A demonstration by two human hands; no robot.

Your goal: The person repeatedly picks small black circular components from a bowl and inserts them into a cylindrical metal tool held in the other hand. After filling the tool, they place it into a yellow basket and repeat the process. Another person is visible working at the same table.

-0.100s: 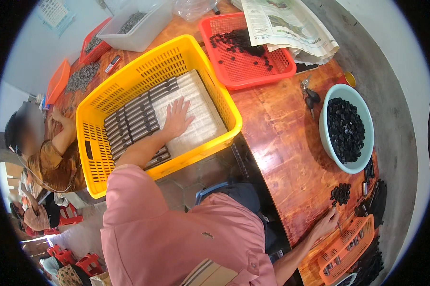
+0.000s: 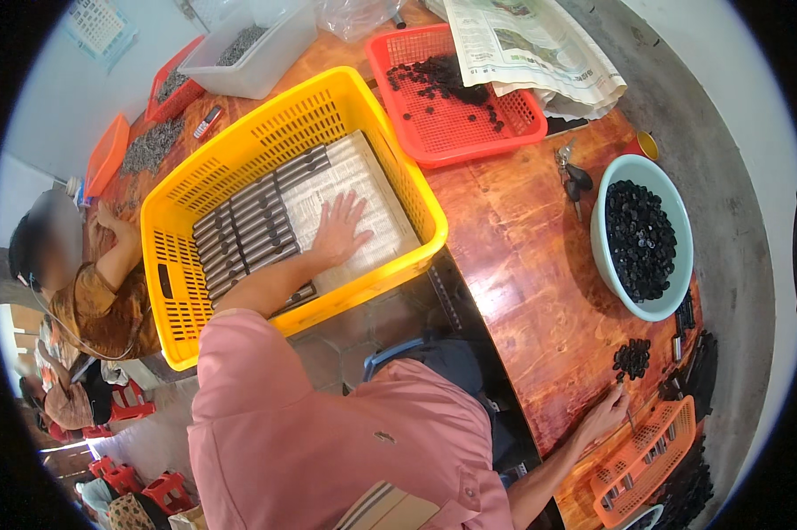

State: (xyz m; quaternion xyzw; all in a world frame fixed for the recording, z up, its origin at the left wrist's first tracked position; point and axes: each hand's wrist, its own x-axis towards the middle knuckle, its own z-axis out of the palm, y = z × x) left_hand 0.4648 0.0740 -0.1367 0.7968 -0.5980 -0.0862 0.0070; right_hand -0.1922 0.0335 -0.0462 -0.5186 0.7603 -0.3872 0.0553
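Note:
My left hand (image 2: 338, 233) lies flat with fingers spread on a sheet of newspaper (image 2: 376, 194) inside a yellow plastic crate (image 2: 427, 205). Beside that sheet, rows of dark metal rods (image 2: 253, 212) with black fittings lie side by side, partly covered by my forearm. On the wooden table at the lower right, my right hand (image 2: 603, 415) has its fingers bent together, and a tiny dark thing shows at the tips; what it is I cannot make out. Just past those fingertips is a small pile of black parts (image 2: 632, 358). An orange basket (image 2: 646, 459) holding short metal tubes stands beside this hand.
A pale blue basin (image 2: 599, 238) full of black parts and a screwdriver (image 2: 579, 190) are on the table (image 2: 504, 247). Behind are a red basket (image 2: 443, 150), newspapers (image 2: 540, 53) and a white bin (image 2: 248, 78). A co-worker (image 2: 107, 300) sits at the left.
My left hand has slid slightly to the right and toward me across the newspaper. My right hand stays in nearly the same place.

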